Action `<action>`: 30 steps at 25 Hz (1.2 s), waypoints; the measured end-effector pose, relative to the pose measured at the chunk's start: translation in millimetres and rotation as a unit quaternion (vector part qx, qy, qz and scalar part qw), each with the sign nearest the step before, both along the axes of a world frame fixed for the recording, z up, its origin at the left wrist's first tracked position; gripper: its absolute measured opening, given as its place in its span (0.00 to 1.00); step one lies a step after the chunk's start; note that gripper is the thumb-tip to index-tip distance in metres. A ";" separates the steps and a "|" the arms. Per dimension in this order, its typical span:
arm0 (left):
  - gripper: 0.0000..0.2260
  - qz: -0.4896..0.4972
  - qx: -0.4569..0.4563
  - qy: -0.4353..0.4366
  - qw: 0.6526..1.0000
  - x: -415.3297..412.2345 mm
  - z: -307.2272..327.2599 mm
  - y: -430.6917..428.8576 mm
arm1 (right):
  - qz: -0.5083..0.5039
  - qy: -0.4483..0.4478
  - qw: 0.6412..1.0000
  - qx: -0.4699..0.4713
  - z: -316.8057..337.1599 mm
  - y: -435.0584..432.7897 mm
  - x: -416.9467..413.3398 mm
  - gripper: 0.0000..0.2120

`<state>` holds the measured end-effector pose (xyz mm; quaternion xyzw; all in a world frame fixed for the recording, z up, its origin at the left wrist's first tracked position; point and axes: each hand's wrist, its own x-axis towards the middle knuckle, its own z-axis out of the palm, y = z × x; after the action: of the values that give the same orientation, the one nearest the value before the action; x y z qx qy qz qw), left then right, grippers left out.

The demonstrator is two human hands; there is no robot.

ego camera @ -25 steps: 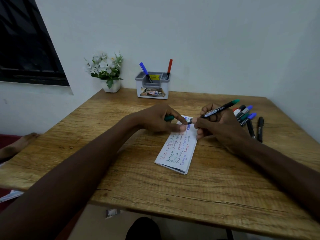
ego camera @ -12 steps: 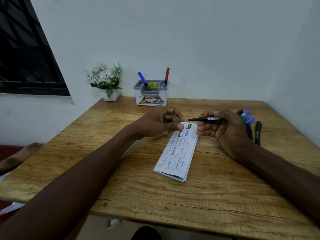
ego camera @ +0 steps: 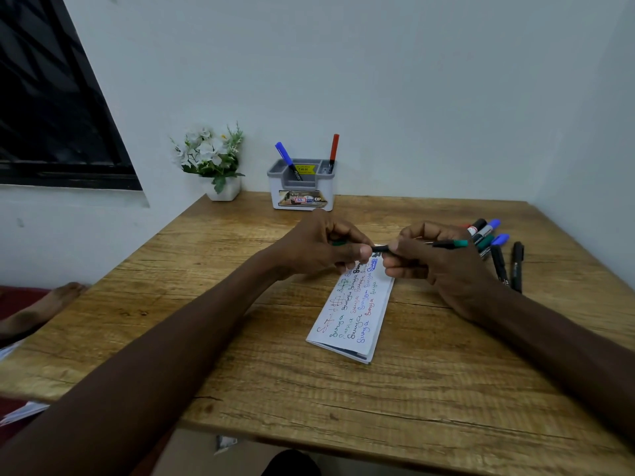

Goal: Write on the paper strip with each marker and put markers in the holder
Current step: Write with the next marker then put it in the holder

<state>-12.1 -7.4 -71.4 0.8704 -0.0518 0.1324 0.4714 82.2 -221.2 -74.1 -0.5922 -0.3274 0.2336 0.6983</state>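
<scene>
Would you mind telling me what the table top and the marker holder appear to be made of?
Table top: wood or wood-look laminate, matte; grain lines show. Holder: likely moulded plastic, smooth white body, grey insert.

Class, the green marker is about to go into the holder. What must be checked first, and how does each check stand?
1. Cap seated on green marker: cannot tell; the left hand covers the joint.
2. Right hand grip on the marker: ok, fingers curled round the barrel.
3. Green writing on the strip: ok.
4. Room in the holder: ok; blue marker and red marker stand in the outer compartments.
5. Way to the holder: ok; nothing stands between.
6. All markers stowed: not ok; loose markers lie on the table.
</scene>
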 end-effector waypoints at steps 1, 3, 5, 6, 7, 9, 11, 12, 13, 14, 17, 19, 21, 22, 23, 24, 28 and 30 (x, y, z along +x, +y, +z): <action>0.08 0.003 0.007 0.007 1.000 -0.2 -0.8 -0.7 | -0.008 -0.026 1.000 -0.016 -2.1 -0.8 0.2 0.08; 0.10 0.013 0.015 0.014 1.000 0.1 -2.1 -2.0 | -0.029 -0.062 0.997 -0.041 -2.5 -1.4 0.4 0.12; 0.10 0.018 0.003 -0.002 1.000 1.3 -1.7 -3.1 | -0.024 -0.055 0.998 -0.030 -0.7 -1.2 0.7 0.13; 0.09 0.020 -0.012 -0.012 1.000 1.4 -0.5 -3.7 | -0.009 -0.024 1.000 -0.010 1.1 -0.7 -0.2 0.14; 0.09 0.025 -0.027 -0.020 0.999 1.2 1.1 -4.1 | 0.005 0.006 1.000 0.008 1.8 -0.3 0.5 0.15; 0.09 0.037 -0.047 -0.032 0.998 -0.1 3.7 -3.9 | 0.032 0.036 0.999 0.013 1.3 0.8 1.2 0.16; 0.10 0.045 -0.050 -0.059 0.996 -0.6 4.5 -4.2 | 0.050 0.025 0.998 -0.006 -0.4 2.7 -0.7 0.15; 0.10 0.045 -0.048 -0.078 0.995 -0.1 4.5 -4.7 | 0.053 0.023 0.998 -0.011 -1.6 3.7 -0.8 0.14; 0.10 0.043 -0.044 -0.093 0.994 1.1 4.1 -5.4 | 0.051 0.023 0.998 -0.012 -3.0 4.2 0.5 0.13; 0.09 0.042 -0.037 -0.103 0.993 2.1 3.7 -6.5 | 0.047 0.023 0.999 -0.013 -3.2 4.2 0.7 0.12; 0.08 0.055 -0.015 -0.108 0.992 3.4 -0.5 -11.7 | 0.035 0.009 0.999 -0.027 -4.0 4.3 1.9 0.09; 0.07 0.067 -0.023 -0.116 0.991 5.1 -2.1 -15.6 | 0.024 -0.016 0.999 -0.025 -4.4 4.6 1.3 0.08; 0.08 0.080 -0.071 -0.109 0.988 5.6 -1.4 -16.6 | 0.006 -0.044 0.999 -0.020 -4.0 6.5 -0.1 0.09; 0.11 0.084 -0.110 -0.093 0.986 5.5 -0.3 -16.4 | -0.003 -0.051 0.999 -0.020 -3.6 6.9 -0.8 0.09; 0.14 0.087 -0.149 -0.074 0.982 4.8 0.9 -15.6 | -0.009 -0.051 0.998 -0.021 -3.3 7.0 -0.9 0.11; 0.17 0.094 -0.185 -0.058 0.976 4.2 1.5 -13.8 | -0.011 -0.044 0.999 -0.023 -3.2 6.7 -0.7 0.12; 0.17 0.218 -0.331 -0.111 0.911 -0.9 17.0 16.2 | 0.001 -0.004 0.999 -0.043 -0.1 4.5 -1.5 0.25; 0.15 0.318 -0.351 -0.197 0.858 -6.1 31.6 48.4 | 0.003 -0.010 0.998 -0.056 -0.9 6.0 -2.5 0.28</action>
<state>-18.2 41.1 -39.8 0.5722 0.1861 0.4529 0.6579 79.6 -215.2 -74.9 -0.6319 -0.3226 0.2473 0.6599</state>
